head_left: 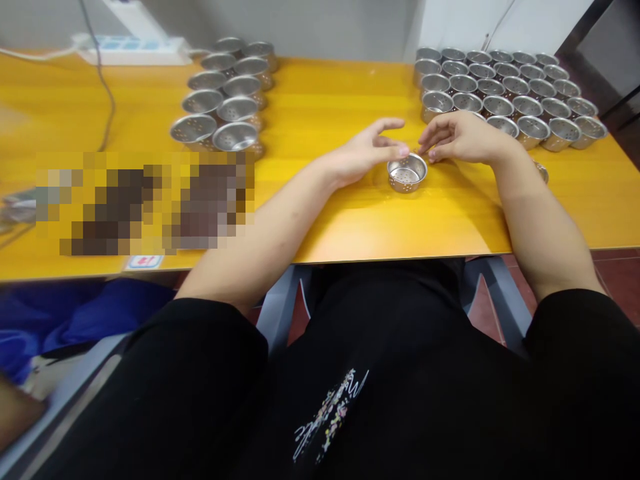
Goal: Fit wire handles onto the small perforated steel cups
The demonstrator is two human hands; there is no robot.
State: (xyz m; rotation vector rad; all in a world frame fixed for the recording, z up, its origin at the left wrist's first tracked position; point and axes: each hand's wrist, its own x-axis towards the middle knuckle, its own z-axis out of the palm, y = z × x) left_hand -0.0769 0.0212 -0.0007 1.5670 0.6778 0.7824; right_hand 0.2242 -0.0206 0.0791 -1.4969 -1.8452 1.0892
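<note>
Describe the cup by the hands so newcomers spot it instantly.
On the yellow table stand a left cup group and a right cup group. Between them, nearer the front edge, sits the cup. Unlike those, it stands apart, by the left hand.

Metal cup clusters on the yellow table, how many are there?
2: the left cluster, left of the left hand, and the right cluster, beyond the right hand. One lone cup sits apart; the right forearm may hide more.
</note>
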